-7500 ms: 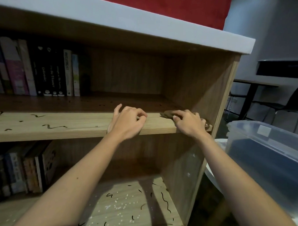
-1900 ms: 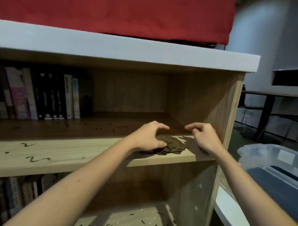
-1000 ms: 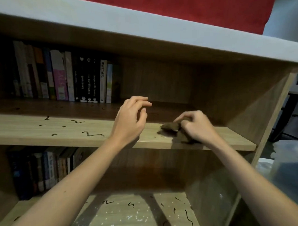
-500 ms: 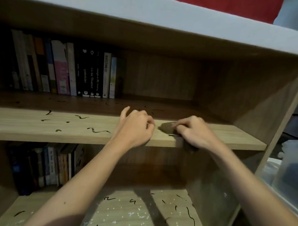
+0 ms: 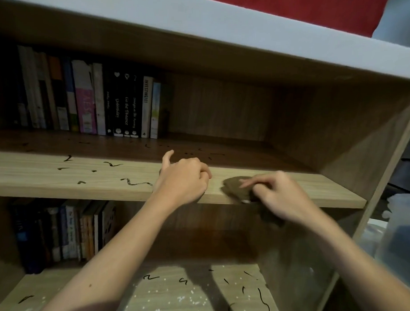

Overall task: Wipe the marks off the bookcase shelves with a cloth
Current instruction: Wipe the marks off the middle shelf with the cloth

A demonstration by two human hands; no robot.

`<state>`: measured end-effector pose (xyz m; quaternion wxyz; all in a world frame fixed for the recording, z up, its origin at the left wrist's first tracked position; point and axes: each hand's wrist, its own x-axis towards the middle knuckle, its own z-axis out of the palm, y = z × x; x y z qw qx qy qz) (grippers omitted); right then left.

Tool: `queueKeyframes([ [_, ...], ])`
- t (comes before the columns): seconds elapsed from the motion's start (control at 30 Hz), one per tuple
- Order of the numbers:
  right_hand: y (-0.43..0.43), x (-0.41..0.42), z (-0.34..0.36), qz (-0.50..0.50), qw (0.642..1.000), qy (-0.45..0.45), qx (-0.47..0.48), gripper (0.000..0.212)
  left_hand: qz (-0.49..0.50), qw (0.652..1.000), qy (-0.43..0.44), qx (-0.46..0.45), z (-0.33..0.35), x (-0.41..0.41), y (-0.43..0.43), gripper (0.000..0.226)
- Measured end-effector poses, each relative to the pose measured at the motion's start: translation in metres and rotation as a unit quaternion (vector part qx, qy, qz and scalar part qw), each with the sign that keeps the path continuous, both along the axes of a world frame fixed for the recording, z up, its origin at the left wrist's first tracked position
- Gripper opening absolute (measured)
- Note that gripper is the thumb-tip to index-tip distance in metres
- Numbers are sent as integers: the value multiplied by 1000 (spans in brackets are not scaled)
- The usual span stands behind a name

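A wooden bookcase has a middle shelf (image 5: 59,173) covered on its left half with black squiggle marks (image 5: 135,182). A crumpled brown cloth (image 5: 235,187) lies on the shelf's front right part. My right hand (image 5: 277,195) presses on the cloth with its fingers spread over it. My left hand (image 5: 184,178) rests on the shelf's front edge just left of the cloth, fingers curled, thumb raised. The lower shelf (image 5: 185,292) also carries black marks and white specks.
Rows of books (image 5: 89,100) stand at the back left of the middle shelf, and more books (image 5: 66,232) stand on the lower shelf's left. The bookcase's right side panel (image 5: 362,147) is close to my right hand. A clear plastic bin (image 5: 399,232) stands at the right.
My right hand with the cloth has slid a little along the shelf front, and its fingers now lie flatter on the cloth. My left hand stays on the shelf edge.
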<state>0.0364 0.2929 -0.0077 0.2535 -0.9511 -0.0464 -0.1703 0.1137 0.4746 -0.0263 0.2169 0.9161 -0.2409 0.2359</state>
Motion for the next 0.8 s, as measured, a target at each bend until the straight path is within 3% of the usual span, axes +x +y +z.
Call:
queueKeyframes([
  [0.1, -14, 19, 6, -110, 994, -11, -21, 25, -11, 1000, 10, -10, 3, -1, 0, 29],
  [0.27, 32, 5, -10, 20, 998, -34, -52, 25, -16, 995, -36, -92, 12, -13, 18, 21],
  [0.33, 15, 9, 1, -7, 1000, -9, -9, 25, -29, 995, -34, -88, 14, -17, 40, 19],
  [0.43, 22, 15, 0, -55, 998, -31, -15, 25, -30, 999, 15, -37, 16, -22, 66, 17],
  [0.53, 62, 3, -16, 37, 997, -58, -38, 24, -22, 996, 55, 62, 17, -21, 76, 47],
  [0.6, 59, 2, -11, 29, 999, -36, -19, 24, -20, 991, 59, 119, 18, -19, 77, 66],
  [0.7, 42, 29, 1, -67, 997, -22, -16, 27, -15, 984, 51, 170, 14, -12, 71, 67],
  [0.8, 74, 29, -6, 14, 997, -40, -62, 30, -13, 987, 6, 162, 4, -7, 65, 68],
])
